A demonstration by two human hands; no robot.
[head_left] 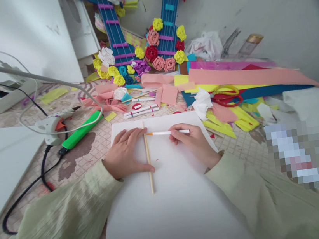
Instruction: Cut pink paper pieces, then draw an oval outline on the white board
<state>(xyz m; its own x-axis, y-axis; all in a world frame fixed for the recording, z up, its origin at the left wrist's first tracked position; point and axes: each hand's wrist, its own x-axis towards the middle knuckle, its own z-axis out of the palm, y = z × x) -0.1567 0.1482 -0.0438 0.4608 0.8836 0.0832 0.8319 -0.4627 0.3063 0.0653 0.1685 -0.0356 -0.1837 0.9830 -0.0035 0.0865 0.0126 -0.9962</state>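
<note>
A thin wooden stick lies lengthwise on a large sheet of white paper. My left hand holds it down, with fingertips at its upper part and the thumb lower on it. Between the fingers and thumb of my right hand is a slim white marker pen with an orange tip. That tip points left and is at the stick, just below my left fingertips; whether it touches stick or paper I cannot tell.
Behind the paper lie white markers, crepe paper strips and red-handled scissors. Two blue guitar-shaped crafts with paper flowers lean at the wall. To the left are a glue gun, a green tool, cables and a power strip.
</note>
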